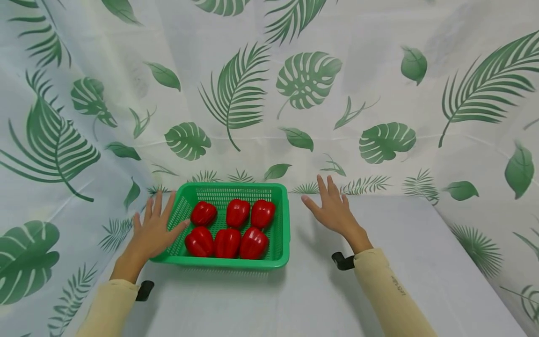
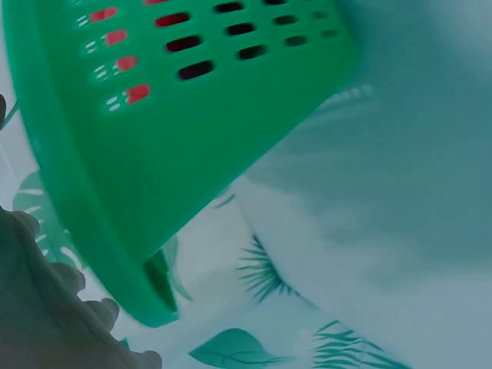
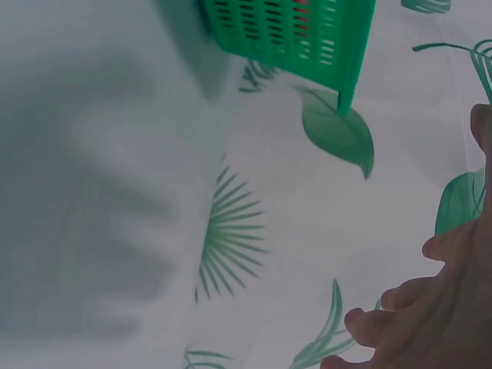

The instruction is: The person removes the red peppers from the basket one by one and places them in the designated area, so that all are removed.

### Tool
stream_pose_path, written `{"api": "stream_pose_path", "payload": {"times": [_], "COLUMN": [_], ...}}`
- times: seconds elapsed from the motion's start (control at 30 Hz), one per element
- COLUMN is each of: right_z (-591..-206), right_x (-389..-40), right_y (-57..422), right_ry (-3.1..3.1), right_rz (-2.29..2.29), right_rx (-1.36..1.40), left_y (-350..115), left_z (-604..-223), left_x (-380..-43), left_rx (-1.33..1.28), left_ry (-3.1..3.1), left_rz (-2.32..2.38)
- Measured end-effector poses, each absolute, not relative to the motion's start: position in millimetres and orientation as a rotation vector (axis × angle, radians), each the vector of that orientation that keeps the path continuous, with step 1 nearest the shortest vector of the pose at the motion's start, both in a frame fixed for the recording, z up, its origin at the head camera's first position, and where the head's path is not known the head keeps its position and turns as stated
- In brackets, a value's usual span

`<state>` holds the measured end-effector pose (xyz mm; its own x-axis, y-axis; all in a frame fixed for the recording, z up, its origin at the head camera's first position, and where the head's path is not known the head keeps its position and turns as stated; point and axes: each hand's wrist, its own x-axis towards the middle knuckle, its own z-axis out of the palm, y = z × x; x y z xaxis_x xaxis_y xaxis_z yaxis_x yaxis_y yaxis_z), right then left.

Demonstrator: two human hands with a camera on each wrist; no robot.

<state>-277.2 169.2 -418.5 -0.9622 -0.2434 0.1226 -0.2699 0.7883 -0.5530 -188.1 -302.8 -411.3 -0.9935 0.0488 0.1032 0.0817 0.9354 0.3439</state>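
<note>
A green plastic basket (image 1: 236, 262) with slotted sides stands on the table, holding several red bell peppers (image 1: 228, 243) in two rows. Over the basket's left rim hovers my left hand (image 1: 153, 231), fingers spread and thumb pointing inward. In the left wrist view the fingers (image 2: 69, 280) show beside the rim of the basket (image 2: 115, 177). To the right of the basket, my right hand (image 1: 334, 210) is held above the table with fingers extended and nothing in it. The right wrist view has this hand (image 3: 430, 307) apart from the basket (image 3: 288, 34).
A white table (image 1: 400, 262) bears the basket. Behind it and along the sides hangs a white curtain (image 1: 252, 154) printed with green leaves. A dark wrist camera (image 1: 343, 261) sits by the right sleeve, another wrist camera (image 1: 145, 290) by the left.
</note>
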Motion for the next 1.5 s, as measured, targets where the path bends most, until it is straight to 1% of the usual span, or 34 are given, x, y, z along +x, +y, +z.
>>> {"api": "stream_pose_path", "payload": {"times": [0.33,0.63,0.9,1.17,1.5], "right_z": [-407.4,-384.6,-369.2,-371.3,-378.7], "right_x": [-284.5,-289.3,-291.0,-291.8,-293.4], "right_y": [155.8,137.3,104.5,76.7,51.3], "right_ry": [-2.851,-2.819,-2.800,-2.817,-2.907], "right_rz": [1.272,1.577,1.677,1.773,1.823], "right_rx": [0.549,0.599,0.635,0.727,0.657], "left_y": [-302.5,-304.2,-303.8,-304.4,-303.8], "left_z": [-437.7,-439.4,-441.4,-442.1,-443.4], "left_x": [-182.3,-180.9,-180.6,-180.7,-180.2], "left_rx": [-0.097,-0.100,-0.097,-0.115,-0.100], "left_ry": [-2.998,-2.995,-2.988,-2.987,-2.981], "left_rz": [-0.640,-0.636,-0.625,-0.606,-0.615]}}
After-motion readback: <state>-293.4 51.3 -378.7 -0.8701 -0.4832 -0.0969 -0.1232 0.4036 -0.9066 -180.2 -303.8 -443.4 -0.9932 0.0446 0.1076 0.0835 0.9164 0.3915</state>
